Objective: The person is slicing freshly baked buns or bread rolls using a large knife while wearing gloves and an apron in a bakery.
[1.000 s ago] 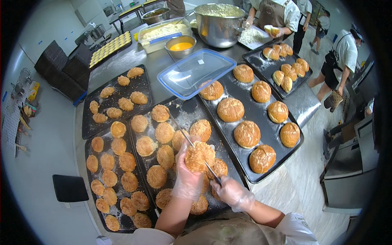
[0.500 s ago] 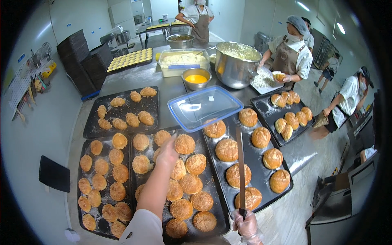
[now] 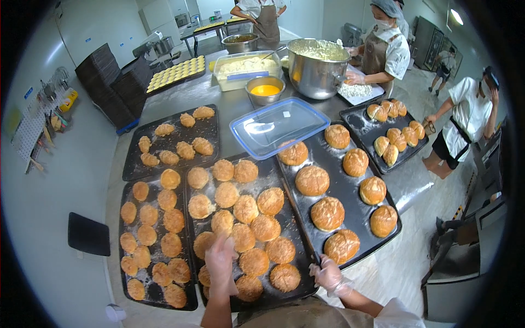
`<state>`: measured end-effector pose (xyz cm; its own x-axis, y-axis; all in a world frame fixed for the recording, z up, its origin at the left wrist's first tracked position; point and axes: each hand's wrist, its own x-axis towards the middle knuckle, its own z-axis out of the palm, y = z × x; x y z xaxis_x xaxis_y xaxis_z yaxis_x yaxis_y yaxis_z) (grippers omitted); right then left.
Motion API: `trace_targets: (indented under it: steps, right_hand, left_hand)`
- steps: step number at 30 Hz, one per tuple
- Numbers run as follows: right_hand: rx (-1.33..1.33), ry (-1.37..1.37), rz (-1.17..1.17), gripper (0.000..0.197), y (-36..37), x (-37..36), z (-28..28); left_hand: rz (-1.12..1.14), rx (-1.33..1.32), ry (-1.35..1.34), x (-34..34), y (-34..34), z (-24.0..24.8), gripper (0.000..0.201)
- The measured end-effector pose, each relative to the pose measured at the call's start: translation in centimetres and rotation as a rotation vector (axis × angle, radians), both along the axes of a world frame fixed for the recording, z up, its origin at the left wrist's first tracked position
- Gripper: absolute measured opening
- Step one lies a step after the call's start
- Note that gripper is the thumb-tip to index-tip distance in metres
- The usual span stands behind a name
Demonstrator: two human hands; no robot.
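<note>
My right hand [image 3: 331, 276], in a clear plastic glove, is closed around the handle of a long knife [image 3: 298, 216]. Its narrow blade points away from me along the gap between two black trays. Over the near left part of the crumb-topped bun tray [image 3: 295, 298] is my gloved left hand [image 3: 220, 262]. Its fingertips are blurred and lie against or just short of a crumb-topped bun [image 3: 222, 223]; whether they grip it is unclear. Several similar buns surround that hand. Right of the knife, large round buns [image 3: 327, 213] sit on a floured tray [image 3: 350, 227].
Another bun tray [image 3: 191, 292] lies left, with a tray of crumbed pastries [image 3: 213, 153] beyond. A clear blue-rimmed lid [image 3: 279, 128] overlaps the tray edges. Farther back stand an egg-wash bowl [image 3: 265, 97], a cream tub [image 3: 246, 82] and a steel mixing bowl [image 3: 311, 76]. Co-workers stand behind and right.
My left hand has come back toward me from the tray's far buns. The knife has swung leftward and lower, from above the round buns to the gap between trays. The view has shifted.
</note>
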<state>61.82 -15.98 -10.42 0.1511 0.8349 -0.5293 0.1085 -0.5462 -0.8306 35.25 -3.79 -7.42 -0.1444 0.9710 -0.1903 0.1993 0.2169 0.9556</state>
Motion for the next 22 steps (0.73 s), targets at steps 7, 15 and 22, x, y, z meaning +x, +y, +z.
trace_targets:
  steps: [7,15,22]
  right_hand:
    - [0.281,-0.377,0.045,0.035,-4.5,-3.3,2.5]
    - [0.098,0.869,-0.199,0.032,-0.6,-12.0,3.5]
    - [0.333,0.963,0.270,0.049,-3.5,-31.7,7.2]
  left_hand:
    - [0.188,0.314,0.178,-7.5,-10.2,5.7,0.056]
    - [0.300,0.247,-0.029,-21.0,-20.8,1.7,0.048]
    - [0.379,0.033,-0.561,-29.9,-29.9,7.2,0.043]
